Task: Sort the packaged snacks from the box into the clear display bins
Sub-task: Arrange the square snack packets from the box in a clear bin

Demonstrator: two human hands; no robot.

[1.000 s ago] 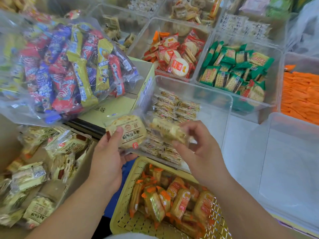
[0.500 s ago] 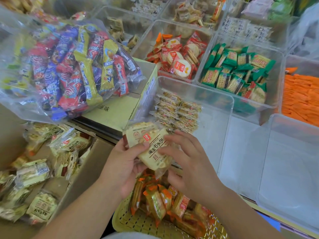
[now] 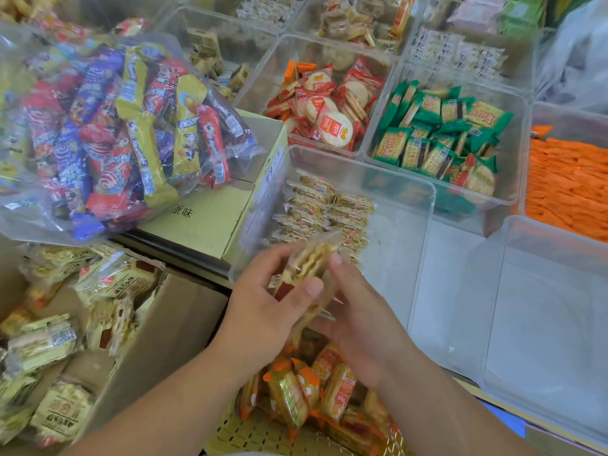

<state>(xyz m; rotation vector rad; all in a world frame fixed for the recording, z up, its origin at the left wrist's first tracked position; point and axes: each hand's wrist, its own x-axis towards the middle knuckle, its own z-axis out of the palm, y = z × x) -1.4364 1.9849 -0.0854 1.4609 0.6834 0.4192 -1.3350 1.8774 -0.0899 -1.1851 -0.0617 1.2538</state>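
Nearest the wearer, a yellow perforated basket point(image 3: 230, 436) holds orange-wrapped snacks. Above it, the left hand point(image 3: 263, 311) and right hand point(image 3: 358, 320) together clasp a small stack of biscuit packets point(image 3: 309, 268), turned edge-on, at the near rim of the clear display bin point(image 3: 408, 258). Left thumb and fingers pinch one side; the right fingers are pressed flat against the other.

Handling assessment: the packets appear light, with thin, slick film that crinkles, and brittle wafers inside. Holding across the flat faces, not the sealed ends, looks safest; squeezing risks breakage, and a loose stack may fan apart.

To the left, the cardboard box point(image 3: 171, 324) contains more of the same packets, lying loose. The bin is partly stocked with matching rows at its far-left end; its right half shows bare floor. Beyond lie a bag of mixed bars point(image 3: 108, 133) and neighbouring bins with red, green and orange goods.
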